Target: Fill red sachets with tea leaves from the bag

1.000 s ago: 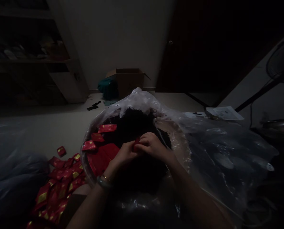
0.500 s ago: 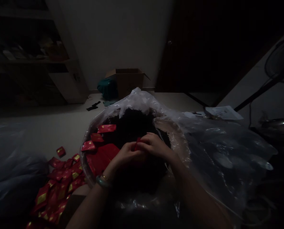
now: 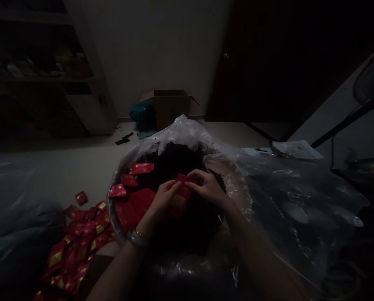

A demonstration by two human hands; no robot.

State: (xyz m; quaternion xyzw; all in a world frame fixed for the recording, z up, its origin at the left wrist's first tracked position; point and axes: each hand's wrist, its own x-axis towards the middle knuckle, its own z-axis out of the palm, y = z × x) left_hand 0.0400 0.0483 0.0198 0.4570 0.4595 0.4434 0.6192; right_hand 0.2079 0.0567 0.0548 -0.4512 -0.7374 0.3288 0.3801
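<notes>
Between my two hands is a small red packet [image 3: 181, 196] with a gold patch on its lower part. My left hand [image 3: 164, 197] grips its left edge, and my right hand [image 3: 207, 188] pinches its upper right edge. Both are above a dark heap of dry shredded leaves, probably tea [image 3: 177, 156], in a round tub lined with a clear plastic bag [image 3: 187, 125]. At the tub's left side lie flat red packets [image 3: 135, 205] and a few smaller red packets [image 3: 142, 168]. The room is dim, so the packet's opening is hard to make out.
A pile of red and gold packets [image 3: 80, 234] lies on the floor at the left, beside a dark plastic bag [image 3: 26, 242]. Clear plastic sheeting [image 3: 287, 200] spreads at the right. Behind stand a cardboard box [image 3: 172, 106] and a teal bag [image 3: 143, 116]; a fan [image 3: 370, 83] is at far right.
My hands have drawn slightly apart and turned the red packet, so its front with the gold patch now shows. Earlier it was mostly covered by my fingers.
</notes>
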